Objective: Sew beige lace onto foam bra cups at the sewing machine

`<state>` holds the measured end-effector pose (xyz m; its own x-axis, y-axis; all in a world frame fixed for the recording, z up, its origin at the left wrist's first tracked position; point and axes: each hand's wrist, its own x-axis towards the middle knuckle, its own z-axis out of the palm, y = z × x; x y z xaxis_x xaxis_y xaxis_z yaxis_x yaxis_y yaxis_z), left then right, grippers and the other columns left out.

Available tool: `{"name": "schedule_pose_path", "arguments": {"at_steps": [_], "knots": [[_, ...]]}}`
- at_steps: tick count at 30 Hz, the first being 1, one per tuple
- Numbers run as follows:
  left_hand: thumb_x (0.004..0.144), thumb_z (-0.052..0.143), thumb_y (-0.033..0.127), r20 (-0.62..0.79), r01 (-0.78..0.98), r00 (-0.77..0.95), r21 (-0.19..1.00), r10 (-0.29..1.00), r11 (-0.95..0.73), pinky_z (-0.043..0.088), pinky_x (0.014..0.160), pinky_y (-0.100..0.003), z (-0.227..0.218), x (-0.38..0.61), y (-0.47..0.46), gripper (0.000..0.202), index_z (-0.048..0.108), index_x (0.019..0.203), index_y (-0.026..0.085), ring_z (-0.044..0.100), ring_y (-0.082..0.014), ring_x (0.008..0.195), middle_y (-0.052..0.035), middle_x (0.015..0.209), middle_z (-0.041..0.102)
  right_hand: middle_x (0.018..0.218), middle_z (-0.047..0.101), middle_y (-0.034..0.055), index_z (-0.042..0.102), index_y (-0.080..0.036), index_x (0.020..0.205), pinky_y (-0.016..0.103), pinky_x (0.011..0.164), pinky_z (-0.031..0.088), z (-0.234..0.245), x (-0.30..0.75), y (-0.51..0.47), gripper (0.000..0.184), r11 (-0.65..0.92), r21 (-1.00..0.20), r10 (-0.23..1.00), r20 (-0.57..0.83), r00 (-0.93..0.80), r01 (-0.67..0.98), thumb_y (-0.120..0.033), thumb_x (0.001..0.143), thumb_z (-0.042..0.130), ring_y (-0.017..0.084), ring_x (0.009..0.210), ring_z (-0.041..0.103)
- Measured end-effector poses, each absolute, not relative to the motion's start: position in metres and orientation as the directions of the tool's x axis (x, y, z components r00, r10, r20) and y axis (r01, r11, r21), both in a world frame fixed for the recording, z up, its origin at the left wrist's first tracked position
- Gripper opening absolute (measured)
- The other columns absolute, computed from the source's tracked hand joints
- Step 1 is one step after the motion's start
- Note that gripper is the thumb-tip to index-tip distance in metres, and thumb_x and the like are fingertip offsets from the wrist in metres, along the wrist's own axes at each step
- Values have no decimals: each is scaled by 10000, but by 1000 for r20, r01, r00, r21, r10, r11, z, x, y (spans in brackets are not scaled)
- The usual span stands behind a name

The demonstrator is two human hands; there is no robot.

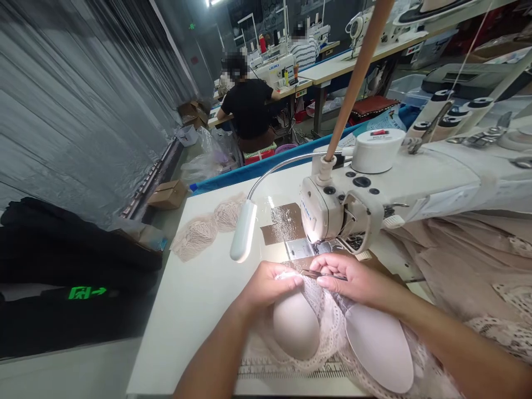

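Observation:
A pale pink bra [296, 327] with moulded cups and lace lies in front of the sewing machine [322, 208], one cup on each side of its lace middle. My left hand [272, 284] is closed on the top edge of the left cup, thumb pressed on the fabric. Between the thumb and fingers of my right hand [343, 277] is a slim dark metal tool [320, 274], like tweezers or thread snips. Its tip points left, close to my left thumb and the lace. Both hands are just in front of the needle area.
Two lace cup pieces [195, 235] lie at the table's left. A bendable lamp [244, 233] hangs over the white table [178, 310]. A ruler strip [286, 368] runs along the front. Beige lace fabric [453, 260] is heaped right. Ahead, a person in black [251, 108] sits sewing.

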<state>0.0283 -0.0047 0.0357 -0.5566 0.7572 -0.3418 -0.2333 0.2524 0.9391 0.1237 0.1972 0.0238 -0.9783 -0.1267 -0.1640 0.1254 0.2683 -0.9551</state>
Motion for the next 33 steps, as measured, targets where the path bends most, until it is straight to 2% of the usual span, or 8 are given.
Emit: {"name": "schedule_pose_path", "arguments": {"at_steps": [2, 5, 12, 17, 22, 25, 29, 33], "knots": [[634, 763, 521, -345, -237, -558, 938, 754, 254, 293, 503, -237, 33, 29, -4, 435, 625, 613, 108, 384, -89, 539, 12, 553, 456, 679, 526, -24, 583, -205, 933, 270, 553, 397, 28, 122, 192, 210, 273, -956, -144, -150, -978, 107, -392, 847, 547, 144, 618, 500], [609, 775, 523, -354, -249, -527, 934, 772, 258, 324, 534, -254, 30, 30, -2, 431, 667, 654, 108, 421, -110, 562, -4, 576, 504, 722, 551, -8, 587, -188, 889, 275, 578, 407, 34, 120, 183, 182, 270, -960, -132, -110, -985, 72, -357, 825, 570, 149, 658, 516], [633, 778, 490, -339, -243, -486, 938, 806, 248, 207, 498, -239, 29, 31, -1, 446, 554, 550, 113, 291, -67, 537, 40, 550, 360, 836, 626, 27, 595, -192, 832, 316, 687, 458, 37, 120, 176, 175, 279, -958, -90, -90, -992, 61, -365, 834, 577, 192, 791, 589], [666, 760, 484, -344, -262, -448, 933, 825, 247, 246, 499, -227, 30, 31, -1, 418, 620, 604, 95, 337, -68, 531, 34, 545, 413, 770, 624, 25, 600, -183, 774, 303, 642, 460, 31, 119, 178, 197, 295, -954, -49, -66, -997, 49, -369, 833, 575, 181, 729, 588], [664, 760, 488, -348, -291, -437, 927, 830, 236, 380, 584, -247, 33, 33, 0, 432, 718, 837, 95, 485, -118, 612, -28, 681, 584, 853, 628, 33, 579, -182, 974, 316, 704, 504, 22, 117, 182, 287, 111, -989, -41, -104, -994, 99, -406, 798, 615, 188, 804, 617], [680, 742, 494, -338, -235, -448, 938, 828, 255, 326, 529, -221, 33, 32, -1, 410, 675, 696, 90, 429, -92, 566, 1, 606, 521, 913, 618, 41, 553, -178, 1093, 337, 768, 509, 23, 117, 179, 446, 47, -983, -106, -182, -978, 178, -384, 726, 698, 207, 882, 613], [710, 716, 477, -344, -130, -430, 939, 835, 320, 282, 507, -207, 34, 26, -7, 387, 613, 661, 107, 391, -81, 567, 18, 614, 474, 826, 617, 34, 612, -160, 899, 313, 692, 473, 28, 117, 174, 208, 91, -977, -155, -203, -967, 190, -334, 786, 625, 195, 809, 586], [679, 746, 428, -359, -47, -458, 923, 813, 381, 264, 498, -196, 41, 15, -18, 362, 563, 633, 119, 379, -77, 572, 29, 623, 451, 691, 537, -8, 558, -171, 726, 270, 565, 386, 25, 117, 175, 198, 192, -968, -112, -182, -977, 158, -351, 800, 593, 150, 658, 502]]}}
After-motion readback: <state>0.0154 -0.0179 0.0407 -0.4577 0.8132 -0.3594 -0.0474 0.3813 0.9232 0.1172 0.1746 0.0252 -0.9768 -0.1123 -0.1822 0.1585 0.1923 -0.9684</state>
